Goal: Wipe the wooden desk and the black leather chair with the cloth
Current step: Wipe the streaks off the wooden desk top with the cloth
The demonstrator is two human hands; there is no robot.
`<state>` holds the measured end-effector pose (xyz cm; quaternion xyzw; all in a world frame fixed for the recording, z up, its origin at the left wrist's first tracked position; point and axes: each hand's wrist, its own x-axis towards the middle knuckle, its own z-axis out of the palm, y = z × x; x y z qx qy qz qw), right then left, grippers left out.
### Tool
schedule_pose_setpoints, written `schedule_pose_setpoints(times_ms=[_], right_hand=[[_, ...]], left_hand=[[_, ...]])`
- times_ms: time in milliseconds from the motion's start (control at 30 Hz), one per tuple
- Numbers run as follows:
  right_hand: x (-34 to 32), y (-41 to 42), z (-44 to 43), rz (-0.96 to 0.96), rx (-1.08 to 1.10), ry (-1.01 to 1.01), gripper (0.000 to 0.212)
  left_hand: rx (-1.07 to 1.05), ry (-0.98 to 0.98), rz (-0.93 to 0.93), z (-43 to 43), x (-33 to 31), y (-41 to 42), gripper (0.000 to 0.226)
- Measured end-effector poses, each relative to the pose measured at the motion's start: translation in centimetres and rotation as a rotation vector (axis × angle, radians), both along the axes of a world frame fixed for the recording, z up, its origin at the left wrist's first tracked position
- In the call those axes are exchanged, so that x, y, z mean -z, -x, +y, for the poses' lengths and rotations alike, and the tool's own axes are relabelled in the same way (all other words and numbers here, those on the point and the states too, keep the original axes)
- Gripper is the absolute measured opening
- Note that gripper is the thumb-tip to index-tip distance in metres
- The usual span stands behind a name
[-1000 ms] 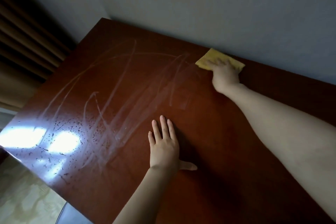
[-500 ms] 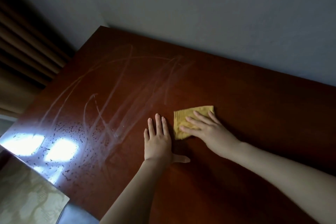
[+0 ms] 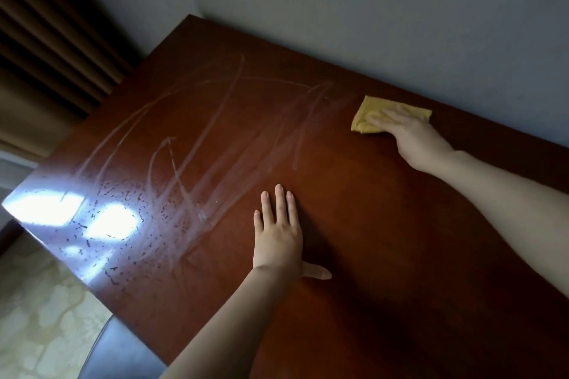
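Observation:
The reddish-brown wooden desk (image 3: 385, 240) fills most of the view, with pale wet wipe streaks across its left half. A folded yellow cloth (image 3: 369, 115) lies near the desk's far edge by the wall. My right hand (image 3: 409, 135) presses flat on the cloth with straight fingers, arm stretched out. My left hand (image 3: 278, 238) rests palm down on the desk nearer me, fingers straight and thumb spread. A dark, shiny corner of the black leather chair (image 3: 120, 354) shows under the desk's near-left edge.
A grey wall (image 3: 369, 9) runs directly behind the desk. Brown curtains (image 3: 46, 55) hang at the left. Pale patterned floor (image 3: 40, 311) shows at the lower left. Window glare and small droplets mark the desk's left corner.
My right hand has pushed the cloth from beside my left hand out to the far edge by the wall. My left hand has stayed planted.

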<state>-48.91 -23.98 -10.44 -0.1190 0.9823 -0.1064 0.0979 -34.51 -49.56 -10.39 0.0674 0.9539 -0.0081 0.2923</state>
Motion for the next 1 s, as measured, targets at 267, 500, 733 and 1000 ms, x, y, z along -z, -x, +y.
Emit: schedule_pose_setpoints(times_ms=[267, 500, 733, 1000], right_hand=[[0.1, 5.6, -9.9, -0.056, 0.179, -0.006, 0.055], [0.2, -0.8, -13.5, -0.014, -0.149, 0.031, 0.057], [0.2, -8.3, -10.4, -0.036, -0.21, 0.009, 0.061], [-0.8, -7.9, -0.6, -0.048, -0.078, -0.007, 0.075]], left_hand=[[-0.017, 0.002, -0.025, 0.2, 0.3, 0.2, 0.153], [-0.028, 0.013, -0.037, 0.2, -0.1, 0.2, 0.154], [-0.038, 0.015, -0.041, 0.3, -0.4, 0.1, 0.154], [-0.047, -0.021, -0.038, 0.1, -0.2, 0.1, 0.154]])
